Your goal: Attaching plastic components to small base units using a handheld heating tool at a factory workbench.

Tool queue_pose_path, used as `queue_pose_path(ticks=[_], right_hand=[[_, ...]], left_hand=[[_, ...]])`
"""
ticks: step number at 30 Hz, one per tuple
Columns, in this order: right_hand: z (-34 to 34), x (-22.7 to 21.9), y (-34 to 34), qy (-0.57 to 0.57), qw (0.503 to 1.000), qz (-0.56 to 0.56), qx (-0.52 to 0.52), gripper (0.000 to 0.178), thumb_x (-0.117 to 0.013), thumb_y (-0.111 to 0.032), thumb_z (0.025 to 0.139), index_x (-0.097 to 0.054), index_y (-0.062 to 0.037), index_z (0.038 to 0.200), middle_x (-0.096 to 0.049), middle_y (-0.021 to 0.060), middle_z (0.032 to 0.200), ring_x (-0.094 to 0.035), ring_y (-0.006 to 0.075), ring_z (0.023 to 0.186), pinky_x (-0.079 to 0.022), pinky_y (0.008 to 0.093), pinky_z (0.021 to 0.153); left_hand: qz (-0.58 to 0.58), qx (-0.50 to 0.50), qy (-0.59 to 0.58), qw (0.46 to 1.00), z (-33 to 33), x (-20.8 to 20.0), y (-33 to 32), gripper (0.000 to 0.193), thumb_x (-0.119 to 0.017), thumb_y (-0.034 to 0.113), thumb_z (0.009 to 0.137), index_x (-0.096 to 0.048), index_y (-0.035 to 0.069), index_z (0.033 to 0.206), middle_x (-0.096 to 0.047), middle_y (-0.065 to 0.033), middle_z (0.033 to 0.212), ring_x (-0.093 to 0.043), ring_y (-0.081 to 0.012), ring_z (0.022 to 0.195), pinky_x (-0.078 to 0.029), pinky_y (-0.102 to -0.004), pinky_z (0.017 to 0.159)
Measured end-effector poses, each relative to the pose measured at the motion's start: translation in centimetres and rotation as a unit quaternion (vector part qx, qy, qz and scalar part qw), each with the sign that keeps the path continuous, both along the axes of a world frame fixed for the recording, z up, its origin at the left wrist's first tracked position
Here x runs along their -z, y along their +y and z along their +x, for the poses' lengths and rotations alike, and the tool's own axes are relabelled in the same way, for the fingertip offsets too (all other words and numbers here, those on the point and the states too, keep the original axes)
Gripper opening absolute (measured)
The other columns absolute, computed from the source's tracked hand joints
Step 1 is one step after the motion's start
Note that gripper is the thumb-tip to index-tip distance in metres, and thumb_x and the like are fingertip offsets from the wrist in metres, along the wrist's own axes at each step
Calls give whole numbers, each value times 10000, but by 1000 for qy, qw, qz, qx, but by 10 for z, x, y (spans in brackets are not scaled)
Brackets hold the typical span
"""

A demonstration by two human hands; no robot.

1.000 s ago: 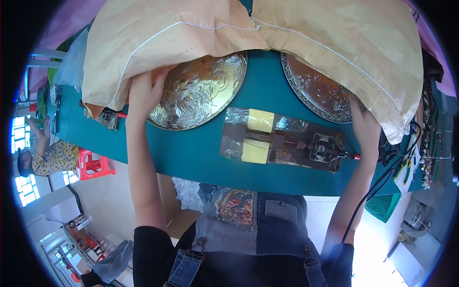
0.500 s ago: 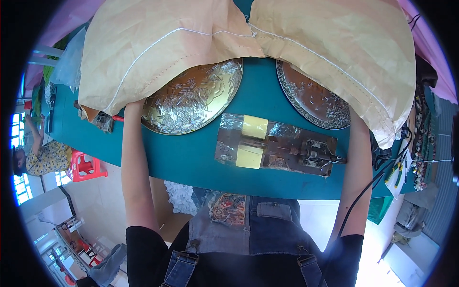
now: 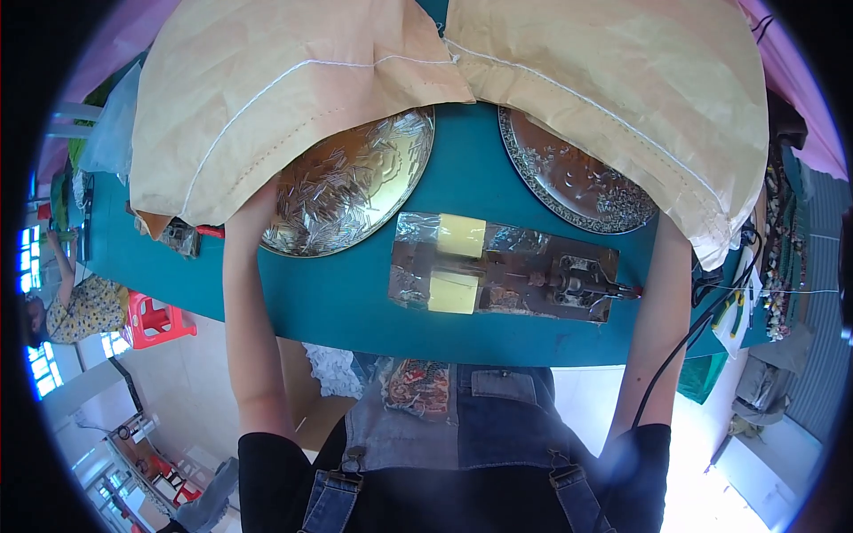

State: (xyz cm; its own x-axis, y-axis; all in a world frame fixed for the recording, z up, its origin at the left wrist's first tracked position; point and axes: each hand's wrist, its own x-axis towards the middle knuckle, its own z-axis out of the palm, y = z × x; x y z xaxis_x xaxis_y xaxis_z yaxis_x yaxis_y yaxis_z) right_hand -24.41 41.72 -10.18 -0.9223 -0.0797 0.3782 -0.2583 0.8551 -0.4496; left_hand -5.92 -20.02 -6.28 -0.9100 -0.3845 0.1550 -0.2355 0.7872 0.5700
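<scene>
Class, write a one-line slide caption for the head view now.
Forearms reach under stitched brown paper partly covering two round trays on a green table.

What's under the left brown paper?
A round tray of thin clear sticks shows past the near edge of the brown paper, and the left forearm reaches under it. Covered: the tray's far part, the left hand and anything it touches.

Room runs between trays [image 3: 410, 151] that paper bags [image 3: 293, 98] overhang.

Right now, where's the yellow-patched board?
In the head view, just right of centre: the board lies on the green table, between the left round tray and right forearm.
</scene>
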Motion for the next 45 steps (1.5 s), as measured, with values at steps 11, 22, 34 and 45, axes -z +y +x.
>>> queue_pose_path(ticks=[11, 22, 34, 45], right_hand=[[100, -145, -158, -192, 947, -127, -226, 109, -672, -68, 928, -700, 1, 1009, -701, 40, 846, -635, 113, 755, -505, 255, 719], [143, -132, -186, -165, 927, -205, -267, 301, -702, 35, 887, -658, -27, 1178, -678, 74, 868, -662, 122, 651, -534, 262, 600], [152, -123, -185, -215, 871, -420, -136, 218, -604, 30, 987, -530, 23, 1192, -665, 101, 991, -737, 147, 788, -622, 251, 653], [151, -126, -186, -198, 924, -294, -148, 199, -704, 32, 900, -721, -24, 1091, -673, 66, 987, -621, 71, 680, -479, 234, 550]], left_hand=[[246, 259, 88, 930, 51, -99, 192, 253, -721, -59, 782, -766, 41, 1010, -717, -84, 903, -648, -217, 779, -524, -322, 731], [31, 291, 97, 951, 84, -51, 250, 298, -750, -4, 719, -696, 13, 1011, -623, -92, 1020, -656, -253, 757, -551, -359, 653], [278, 261, 58, 923, 89, -67, 229, 373, -807, -52, 732, -729, 42, 1085, -693, -89, 1007, -707, -244, 905, -567, -307, 775], [81, 287, 58, 953, 80, -70, 224, 409, -738, -58, 697, -715, 73, 1084, -669, -67, 1011, -628, -236, 887, -520, -371, 742]])
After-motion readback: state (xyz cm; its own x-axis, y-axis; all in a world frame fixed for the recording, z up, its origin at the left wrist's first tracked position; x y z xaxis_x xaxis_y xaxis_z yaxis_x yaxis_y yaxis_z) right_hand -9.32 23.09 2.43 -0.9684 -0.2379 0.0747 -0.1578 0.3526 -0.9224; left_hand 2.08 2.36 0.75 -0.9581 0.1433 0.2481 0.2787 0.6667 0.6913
